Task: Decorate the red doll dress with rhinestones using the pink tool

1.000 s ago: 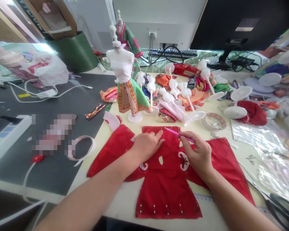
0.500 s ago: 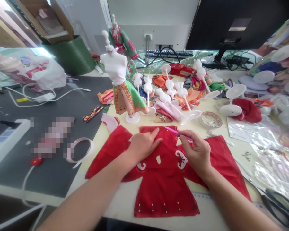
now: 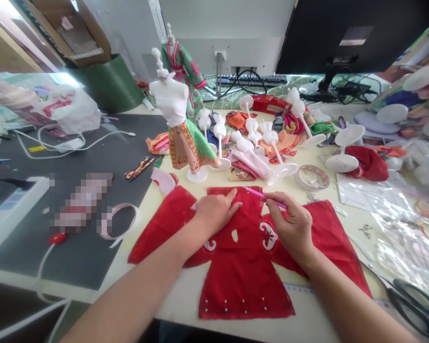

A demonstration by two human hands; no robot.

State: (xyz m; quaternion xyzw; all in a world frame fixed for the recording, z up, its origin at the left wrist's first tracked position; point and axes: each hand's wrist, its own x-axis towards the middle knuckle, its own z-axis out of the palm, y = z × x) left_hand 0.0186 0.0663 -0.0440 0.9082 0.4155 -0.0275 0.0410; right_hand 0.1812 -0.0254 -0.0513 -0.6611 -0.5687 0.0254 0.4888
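A small red garment [image 3: 241, 276] lies spread flat on the table, its wide sleeves out to both sides. It has a small neck hole, white curled motifs and pearl-like beads along its lower hem. My left hand [image 3: 214, 212] rests on the upper part with fingers stretched out, pressing the cloth. In my right hand [image 3: 291, 228] is a pink pen-like tool [image 3: 259, 193], held in a pinch. Its pale tip points left and touches or hovers just over the cloth near the upper edge, close to my left fingertips; which one I cannot tell.
Beyond the garment stands a white doll mannequin [image 3: 169, 100] in a green and orange skirt. Several small white dress forms and fabric scraps lie behind. Tape rolls [image 3: 311, 177] sit on the right and left. Black-handled scissors [image 3: 409, 300] and plastic bags [image 3: 411, 247] are at right.
The view has shifted very slightly. Both hands, the pink tool and the garment stay in nearly the same place.
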